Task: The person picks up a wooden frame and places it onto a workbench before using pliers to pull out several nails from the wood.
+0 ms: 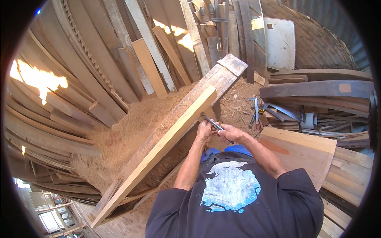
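Note:
My right hand point(232, 134) is closed around the shaft of a slim, dark hammer-like tool point(214, 124). Its dark end rests by the side of a long pale timber beam point(170, 137), next to a short wooden piece point(207, 114) that sticks out from the beam. Just left of the right hand, my left hand point(204, 130) is closed with its fingers bunched below the tool's end. What those fingers pinch is too small to tell. The beam lies slantwise along a worn wooden bench plank point(226, 75), running from lower left to upper right.
Sawdust point(119, 139) heaps up left of the bench. Many boards point(149, 65) lean along the far and left sides. Metal squares and hand tools point(257, 113) lie on the ground at right. A broad wooden panel point(301, 152) is close to my right elbow, beside stacked curved timbers point(317, 89).

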### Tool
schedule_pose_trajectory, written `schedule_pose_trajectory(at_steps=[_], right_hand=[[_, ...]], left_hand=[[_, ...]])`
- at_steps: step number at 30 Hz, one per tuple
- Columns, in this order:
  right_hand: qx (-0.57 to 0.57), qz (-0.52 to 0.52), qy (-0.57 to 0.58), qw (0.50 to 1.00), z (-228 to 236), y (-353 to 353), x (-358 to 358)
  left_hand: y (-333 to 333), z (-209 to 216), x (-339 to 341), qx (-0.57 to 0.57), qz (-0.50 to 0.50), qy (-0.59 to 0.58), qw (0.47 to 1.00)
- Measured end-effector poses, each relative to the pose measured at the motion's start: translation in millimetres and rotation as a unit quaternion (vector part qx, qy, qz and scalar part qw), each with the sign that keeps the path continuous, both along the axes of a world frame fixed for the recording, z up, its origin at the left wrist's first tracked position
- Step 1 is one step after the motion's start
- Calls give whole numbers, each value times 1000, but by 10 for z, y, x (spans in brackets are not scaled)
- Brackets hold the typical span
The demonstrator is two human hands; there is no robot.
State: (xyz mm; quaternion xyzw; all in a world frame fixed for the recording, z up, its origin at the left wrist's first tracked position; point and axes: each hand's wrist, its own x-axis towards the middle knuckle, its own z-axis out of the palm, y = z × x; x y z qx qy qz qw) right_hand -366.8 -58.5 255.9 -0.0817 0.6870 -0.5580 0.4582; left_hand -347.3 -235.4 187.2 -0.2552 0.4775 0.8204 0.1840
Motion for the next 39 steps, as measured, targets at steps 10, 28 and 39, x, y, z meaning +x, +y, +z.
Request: schedule_pose_trajectory(at_steps=[10, 28, 39], right_hand=[[185, -15, 126, 974, -755, 10, 197], [116, -89, 167, 975, -1636, -484, 144], [84, 5, 156, 984, -407, -16, 5]], left_hand=[[-342, 754, 204, -563, -191, 220, 773], [-965, 941, 151, -763, -210, 57, 608], [-971, 1020, 115, -781, -206, 49, 588]])
